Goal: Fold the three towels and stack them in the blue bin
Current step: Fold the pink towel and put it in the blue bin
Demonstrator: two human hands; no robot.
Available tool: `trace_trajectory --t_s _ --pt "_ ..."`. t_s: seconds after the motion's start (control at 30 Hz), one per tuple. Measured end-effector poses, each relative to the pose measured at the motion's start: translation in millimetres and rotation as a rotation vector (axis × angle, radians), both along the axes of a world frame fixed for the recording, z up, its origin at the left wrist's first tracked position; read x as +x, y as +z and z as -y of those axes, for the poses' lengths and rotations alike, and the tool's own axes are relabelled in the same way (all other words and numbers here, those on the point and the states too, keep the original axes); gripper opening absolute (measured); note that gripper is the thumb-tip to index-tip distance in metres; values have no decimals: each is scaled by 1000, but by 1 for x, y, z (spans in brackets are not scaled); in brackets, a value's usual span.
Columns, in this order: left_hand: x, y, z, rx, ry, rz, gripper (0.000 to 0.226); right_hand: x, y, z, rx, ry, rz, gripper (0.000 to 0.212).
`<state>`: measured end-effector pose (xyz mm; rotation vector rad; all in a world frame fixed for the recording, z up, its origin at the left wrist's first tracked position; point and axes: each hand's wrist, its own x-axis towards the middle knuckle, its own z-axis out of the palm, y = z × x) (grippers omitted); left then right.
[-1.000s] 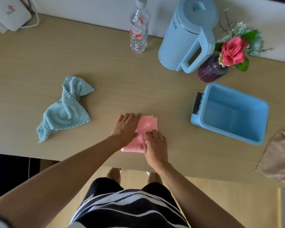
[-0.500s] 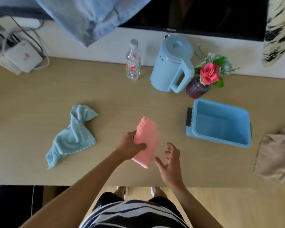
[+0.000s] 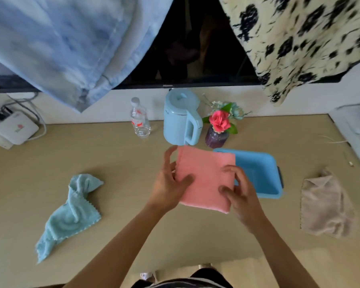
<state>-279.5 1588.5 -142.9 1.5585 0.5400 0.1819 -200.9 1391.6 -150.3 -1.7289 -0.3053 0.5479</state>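
— Head view, edges first: tabletop [image 3: 123, 163] ending at the near edge low in frame, back wall lined with a clear bottle [image 3: 139, 121], pale blue kettle [image 3: 181, 118] and a flower vase [image 3: 217, 134]. White box [image 3: 15, 127] with cables at far left.

— Open room?

— Wide bare stretch between the teal towel [image 3: 71, 213], crumpled at left, and the hands. Narrower bare strip between the blue bin [image 3: 258, 173] and the beige towel [image 3: 324, 204], bunched near the right edge. Hanging cloths blurred overhead.

— And the pink towel [image 3: 204, 177]?

— Folded to a flat rectangle, held up in front, its far right corner overlapping the bin's near left corner. Lifted above the bin or touching its rim: hard to say from this angle.

— Hand pose?

— Both forearms reaching forward, converging. Left hand [image 3: 168, 183] gripping the towel's left edge, thumb lying on top, fingers spread upward beside it. Right hand [image 3: 239, 192] pinching the right edge, thumb on top, fingers curled over. Both clamped on the same towel, a towel's width apart.
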Motion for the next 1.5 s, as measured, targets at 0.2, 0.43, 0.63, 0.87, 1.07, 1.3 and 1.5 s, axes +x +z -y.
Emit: trace_trajectory --t_s 0.2,0.43,0.63,0.87,1.07,1.3,1.5 --pt "72 -10 72 459 -215 -10 48 86 1 78 -340 109 162 51" --pt "151 -59 131 549 -488 -341 83 161 -31 119 -822 296 227 59" --pt "179 -98 146 650 -552 -482 85 179 -66 106 -994 454 227 65" --pt "197 -127 160 721 -604 -546 80 180 -89 92 -1154 581 465 52" --pt "210 -148 166 720 -599 -628 81 184 -114 73 -1427 649 626 41" --pt "209 -159 155 841 -679 -759 106 190 -132 69 -1654 863 912 27" --pt "211 -164 153 1005 -704 -802 101 186 -147 62 -1698 951 899 33"
